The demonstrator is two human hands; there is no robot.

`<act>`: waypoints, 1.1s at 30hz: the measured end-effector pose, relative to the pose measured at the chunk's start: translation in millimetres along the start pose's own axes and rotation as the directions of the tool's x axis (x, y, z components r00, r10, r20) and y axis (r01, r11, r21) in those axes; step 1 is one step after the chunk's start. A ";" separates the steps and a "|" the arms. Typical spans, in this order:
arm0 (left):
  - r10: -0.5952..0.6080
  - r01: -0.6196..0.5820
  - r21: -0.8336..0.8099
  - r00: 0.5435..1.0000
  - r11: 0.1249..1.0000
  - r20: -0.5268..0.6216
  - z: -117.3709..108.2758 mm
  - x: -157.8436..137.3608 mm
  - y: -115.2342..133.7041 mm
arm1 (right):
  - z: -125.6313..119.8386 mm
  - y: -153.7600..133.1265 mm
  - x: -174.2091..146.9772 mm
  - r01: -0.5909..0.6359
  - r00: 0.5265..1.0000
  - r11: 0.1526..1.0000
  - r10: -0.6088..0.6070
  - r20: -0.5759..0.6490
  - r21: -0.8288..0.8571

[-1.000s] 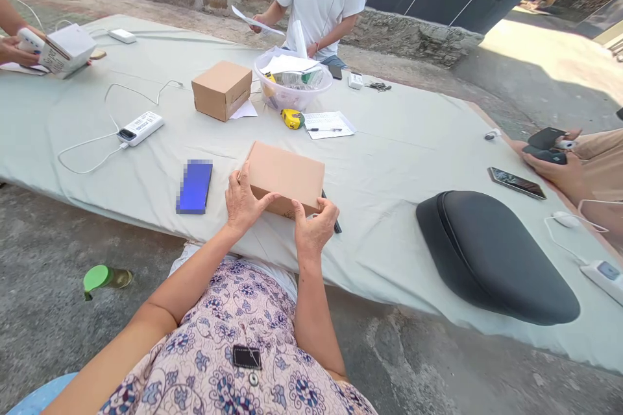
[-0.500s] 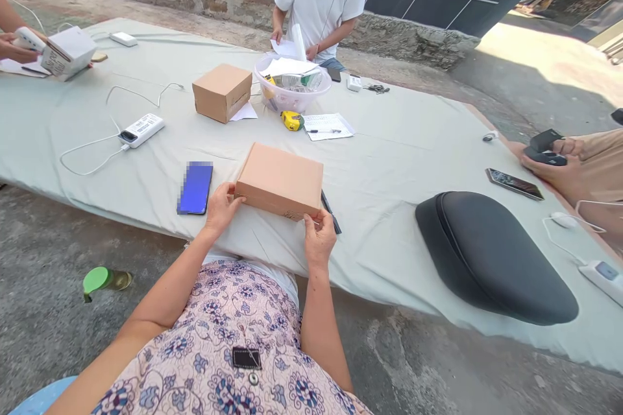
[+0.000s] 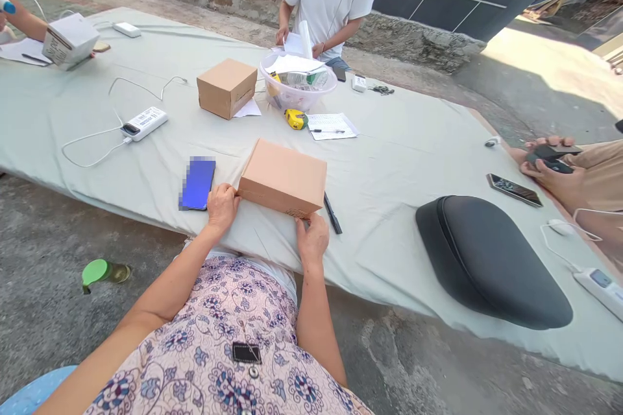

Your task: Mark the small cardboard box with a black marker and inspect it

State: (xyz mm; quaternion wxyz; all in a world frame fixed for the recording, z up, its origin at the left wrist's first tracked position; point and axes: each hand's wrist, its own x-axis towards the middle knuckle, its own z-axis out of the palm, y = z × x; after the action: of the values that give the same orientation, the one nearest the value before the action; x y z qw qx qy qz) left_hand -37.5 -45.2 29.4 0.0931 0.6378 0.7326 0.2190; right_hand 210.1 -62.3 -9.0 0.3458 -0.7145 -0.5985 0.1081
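In front of me on the cloth-covered table [image 3: 384, 162] lies a closed brown cardboard box [image 3: 287, 172]. My left hand [image 3: 222, 205] grips it at the near left corner, with the fingers closed. At the lower edge of its near side, close to the right corner, my right hand [image 3: 313, 237] holds it between thumb and fingers; some fingertips are hidden under or behind the box. A blue-screened phone [image 3: 198, 183] lies just left of my left hand. Beside the box's right side rests a black pen-like stick [image 3: 333, 213].
Further back are another cardboard box [image 3: 226, 85], a plastic basin [image 3: 294, 97] of papers, a yellow tape measure [image 3: 295, 118] and a notepad [image 3: 335, 126]. A power strip [image 3: 146, 123] with its cable lies left. A black cushion-like seat [image 3: 491, 259] occupies the right. Other people work around the table.
My right hand has shifted left and lower along the box's near edge, and my left hand's fingers have curled in more at its corner. The box's near side looks slightly raised.
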 end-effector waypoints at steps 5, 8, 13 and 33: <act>0.024 -0.025 -0.043 1.000 0.999 -0.006 -1.2 -1.3 0.7 | -5.5 -1.1 -1.8 -0.022 1.000 0.997 0.020 0.024 0.071; 0.058 -0.057 -0.085 0.998 0.995 0.010 -5.9 -4.5 2.5 | -15.3 -2.0 -3.6 -0.100 0.994 0.974 0.089 0.065 0.201; 0.126 -0.124 -0.184 0.992 0.975 -0.006 -24.2 -8.8 6.7 | -41.0 -13.8 -6.3 -0.192 0.981 0.922 0.176 0.077 0.338; 0.063 -0.138 -0.474 0.983 0.870 -0.171 -51.0 -25.9 41.4 | -79.9 -54.6 -14.1 -0.109 0.959 0.903 0.205 -0.194 0.415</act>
State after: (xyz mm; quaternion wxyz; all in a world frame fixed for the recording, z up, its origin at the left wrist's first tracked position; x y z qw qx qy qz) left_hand -17.4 -77.0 89.1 0.1827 0.6133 0.6251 0.4469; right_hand 209.3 -102.1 80.4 0.5423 -0.6825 -0.4589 0.1715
